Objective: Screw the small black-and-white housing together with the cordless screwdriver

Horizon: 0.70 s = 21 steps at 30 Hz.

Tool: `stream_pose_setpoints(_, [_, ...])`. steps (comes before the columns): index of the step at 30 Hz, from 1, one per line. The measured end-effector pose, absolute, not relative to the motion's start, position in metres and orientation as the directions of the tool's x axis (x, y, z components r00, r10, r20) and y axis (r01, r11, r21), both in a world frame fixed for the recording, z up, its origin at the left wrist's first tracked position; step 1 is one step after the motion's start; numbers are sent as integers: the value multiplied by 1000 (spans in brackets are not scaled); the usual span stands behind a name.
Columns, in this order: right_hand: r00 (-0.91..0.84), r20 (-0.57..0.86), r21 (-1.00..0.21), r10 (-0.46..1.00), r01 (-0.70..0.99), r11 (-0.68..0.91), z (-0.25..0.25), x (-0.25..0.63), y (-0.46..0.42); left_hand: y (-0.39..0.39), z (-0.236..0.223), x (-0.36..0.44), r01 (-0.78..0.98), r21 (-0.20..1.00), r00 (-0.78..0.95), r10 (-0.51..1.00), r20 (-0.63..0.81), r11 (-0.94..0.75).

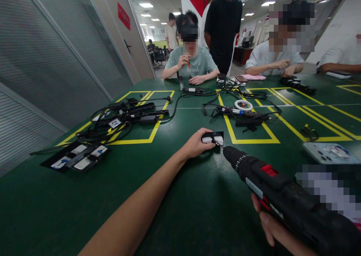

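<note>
Head view: left hand [198, 143] pinching panel [219, 137], right hand [275, 227] gripping drill [282, 188], collar [240, 162] numbered; shirt lettering [196, 70] ends "rods".

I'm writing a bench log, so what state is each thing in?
Drill, held up; running or not unclear.
Right hand, gripping the drill.
Left hand, closed on the small part.
Small part, held at the table, bit close.
Two panels, lying side by side.
Left-side cables, tangled.
White ring, lying flat.
Door, apparently closed.
Ceiling lights, lit.
</note>
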State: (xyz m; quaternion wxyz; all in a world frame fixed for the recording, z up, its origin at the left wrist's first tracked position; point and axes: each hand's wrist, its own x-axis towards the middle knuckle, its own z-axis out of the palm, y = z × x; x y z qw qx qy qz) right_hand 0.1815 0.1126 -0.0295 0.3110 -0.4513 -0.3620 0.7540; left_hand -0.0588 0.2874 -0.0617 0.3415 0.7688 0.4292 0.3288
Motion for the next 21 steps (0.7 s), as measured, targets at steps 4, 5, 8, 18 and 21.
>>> stream_pose_setpoints(4, [-388,-447,-839,806,-129,-528,-27,182,111,288,-62,-59,430,808,420,882,216,-403])
stream_pose_setpoints(5, [-385,-447,-841,807,-126,-526,-26,181,110,287,-62,-59,430,807,421,881,217,-404])
stream_pose_setpoints(8, [-375,-446,-843,813,-129,-522,-22,180,109,287,-61,-59,432,807,420,882,216,-403])
stream_pose_setpoints(18, [-297,-367,-908,881,-93,-409,2,169,100,287,-60,-58,430,812,421,883,207,-395])
stream_pose_setpoints(21, [-261,-334,-935,906,-28,-353,6,167,99,288,-62,-58,427,813,422,882,208,-396])
